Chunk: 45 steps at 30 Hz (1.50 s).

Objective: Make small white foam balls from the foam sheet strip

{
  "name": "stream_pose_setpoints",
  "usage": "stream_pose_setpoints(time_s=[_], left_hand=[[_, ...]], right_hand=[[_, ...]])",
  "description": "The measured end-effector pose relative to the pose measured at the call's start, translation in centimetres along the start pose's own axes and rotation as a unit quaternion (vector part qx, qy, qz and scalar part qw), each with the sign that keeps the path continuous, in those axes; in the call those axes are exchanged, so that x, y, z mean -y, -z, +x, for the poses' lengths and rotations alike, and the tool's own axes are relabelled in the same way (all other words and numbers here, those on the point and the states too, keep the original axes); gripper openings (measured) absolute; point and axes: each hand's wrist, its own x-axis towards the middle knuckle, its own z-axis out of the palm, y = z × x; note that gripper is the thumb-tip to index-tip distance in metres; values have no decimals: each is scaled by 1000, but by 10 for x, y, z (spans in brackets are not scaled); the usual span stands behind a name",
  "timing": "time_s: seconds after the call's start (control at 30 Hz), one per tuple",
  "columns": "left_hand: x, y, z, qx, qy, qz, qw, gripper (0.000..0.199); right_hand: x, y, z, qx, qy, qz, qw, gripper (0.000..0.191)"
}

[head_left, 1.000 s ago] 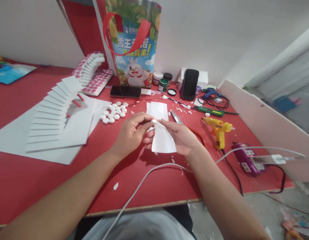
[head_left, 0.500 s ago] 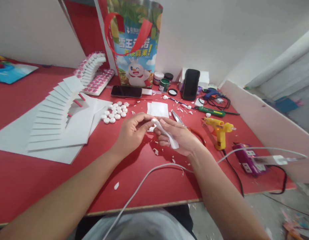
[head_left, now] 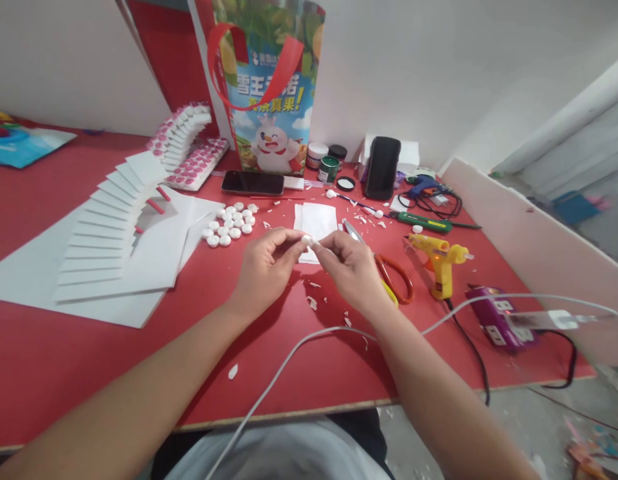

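Note:
Between the fingertips of both hands is a small white piece [head_left: 307,240]. My left hand [head_left: 269,263] pinches it from the left, thumb and forefinger closed. From the right, my right hand [head_left: 349,267] pinches the same piece, its other fingers curled. White paper [head_left: 319,220] lies on the red table just behind and partly under the hands. Scissors with red and yellow handles [head_left: 396,277] lie beside my right hand, partly hidden by it. Several round white pieces [head_left: 230,225] are grouped behind and left of my left hand.
Fanned white sheets [head_left: 99,227] lie at left. At the back stand a colourful bag [head_left: 273,127], paint jars [head_left: 329,169] and a black phone [head_left: 382,168]. A yellow glue gun [head_left: 441,263] and purple box [head_left: 499,320] are at right; a white cable [head_left: 289,367] crosses in front.
My right hand has turned and its fingers now pinch the small white piece. The white strip that lay along its palm no longer shows. More of the scissors' handles is visible.

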Motion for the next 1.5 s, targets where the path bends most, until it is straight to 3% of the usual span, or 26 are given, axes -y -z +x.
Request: stream_pose_setpoints(time_s=[0.17, 0.27, 0.37, 0.5, 0.63, 0.77, 0.97, 1.13, 1.27, 1.5], left_hand=[[3, -6, -4, -29, -142, 94, 985, 12], [6, -7, -7, -42, -220, 165, 960, 16], [9, -7, -9, -35, -257, 199, 945, 24], [7, -7, -10, -5, -214, 124, 969, 24], [1, -1, -5, 27, -77, -19, 997, 11], [2, 8, 4, 93, 26, -80, 992, 9], [7, 11, 7, 141, 48, -95, 984, 18], [4, 7, 5, 95, 4, -42, 995, 23], [5, 8, 5, 94, 40, -43, 994, 27], [6, 8, 3, 93, 28, -19, 995, 25]], right_hand=[[2, -7, -8, -68, 77, -106, 989, 22], [2, -6, -11, -62, 107, -117, 985, 22], [2, -2, -11, -50, 112, -123, 985, 24], [4, 6, -9, -34, 100, -101, 989, 23], [2, 13, -6, 23, 99, -70, 992, 22], [-1, 15, -4, 52, 101, -67, 991, 22], [-4, 12, -3, 48, 100, -77, 991, 20], [-3, 9, -2, 29, 50, -75, 995, 26], [-6, 9, -1, 16, 5, -56, 998, 26], [-7, 6, -1, -1, 25, -59, 998, 24]])
